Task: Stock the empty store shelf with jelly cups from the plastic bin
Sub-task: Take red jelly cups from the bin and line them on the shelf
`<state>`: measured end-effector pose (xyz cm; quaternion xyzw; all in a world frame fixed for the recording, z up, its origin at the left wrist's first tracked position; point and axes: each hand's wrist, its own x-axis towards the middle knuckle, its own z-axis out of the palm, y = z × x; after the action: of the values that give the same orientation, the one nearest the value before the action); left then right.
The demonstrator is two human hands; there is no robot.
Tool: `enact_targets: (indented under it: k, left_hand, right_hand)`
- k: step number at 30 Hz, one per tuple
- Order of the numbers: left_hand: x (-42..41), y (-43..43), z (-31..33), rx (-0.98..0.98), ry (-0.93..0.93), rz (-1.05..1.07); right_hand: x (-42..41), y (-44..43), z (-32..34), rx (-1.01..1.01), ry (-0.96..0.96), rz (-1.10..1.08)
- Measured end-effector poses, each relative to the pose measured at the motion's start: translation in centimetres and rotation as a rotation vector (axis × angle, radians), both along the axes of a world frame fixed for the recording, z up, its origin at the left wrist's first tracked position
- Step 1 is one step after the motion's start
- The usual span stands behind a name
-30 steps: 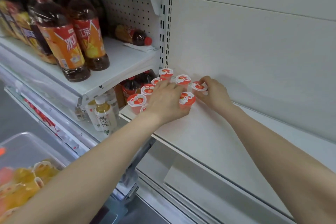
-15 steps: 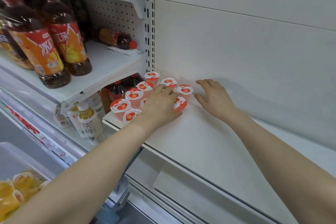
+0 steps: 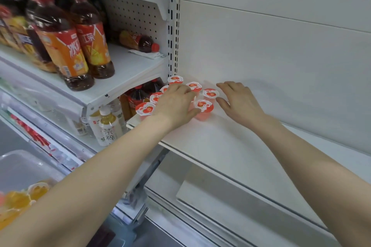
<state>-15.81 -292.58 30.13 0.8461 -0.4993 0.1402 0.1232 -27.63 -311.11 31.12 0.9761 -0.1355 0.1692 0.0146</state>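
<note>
Head view: the left hand (image 3: 176, 104) lies palm-down with relaxed, nearly straight fingers across a cluster of red-lidded clear plastic jelly cups (image 3: 204, 105). Its thumb lies beside the front-right cup, and it grips none of them. The right hand (image 3: 239, 102) is spread loose and flat just right of the cluster, holding nothing. Its fingertips are beside the outermost cup, but whether they touch it cannot be told.

The cups sit in the back-left corner of the flat white store shelf (image 3: 220, 146). The rear ones stand near the white back panel (image 3: 261, 56) and the slotted white upright post (image 3: 172, 36). The leftmost cup is at the shelf's left end, close to its front lip. To the right of the hands the shelf runs on bare, and its front edge slants down toward the lower right.

Every visible cup stands upright with its printed lid facing up. They are squat and round, with no clear long axis.

At lower left, a clear plastic bin (image 3: 24, 164) holds yellow jelly cups (image 3: 18, 200). On the neighbouring upper shelf stand tall brown tea bottles with orange labels (image 3: 60, 46).
</note>
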Motion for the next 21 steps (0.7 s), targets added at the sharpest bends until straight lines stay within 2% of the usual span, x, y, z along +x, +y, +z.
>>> enact_targets:
  k: [12,21]
  left_hand:
    - [0.5,16.4,1.0,-0.126,-0.083,-0.003]
    - [1.2,33.6,-6.0,-0.225,0.049,0.151]
  right_hand:
    - [-1.5,14.4,0.8,-0.107,-0.075,0.083]
    - [-0.5,29.8,-5.1,-0.118,-0.07,0.268]
